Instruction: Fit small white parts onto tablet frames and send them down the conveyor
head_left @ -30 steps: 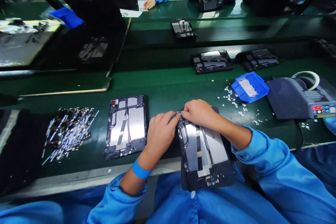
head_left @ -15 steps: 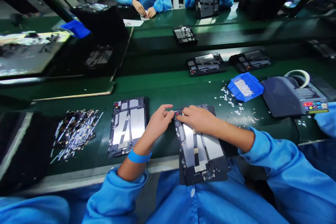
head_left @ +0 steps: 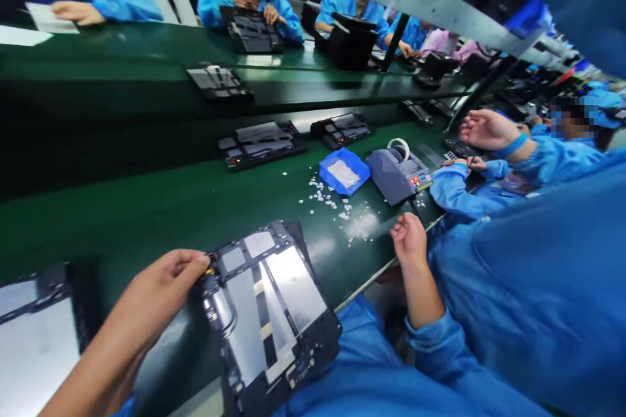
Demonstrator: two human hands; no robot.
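An opened tablet (head_left: 244, 306), with silver battery panels and dark ribbon strips bared, rests tilted at the front edge of the green bench. My left hand (head_left: 166, 290) pinches its upper left corner, thumb on top near a small yellowish part. Away to the right, my right hand (head_left: 409, 239) hovers by the bench edge, fingers loosely bent, with nothing visible in them. Another opened tablet (head_left: 39, 339) lies to the left of my left forearm, partly cut off by the frame.
A blue tray (head_left: 359, 177) of small white pieces stands beside a grey tape dispenser (head_left: 391, 176); loose white bits are scattered before it. More opened tablets (head_left: 261, 143) lie farther back. Close on the right is a co-worker (head_left: 548, 241) with a raised hand (head_left: 491, 130).
My view has swung to the right. My right hand has left the tablet and moved away to the right; my left hand is now on the tablet's corner.
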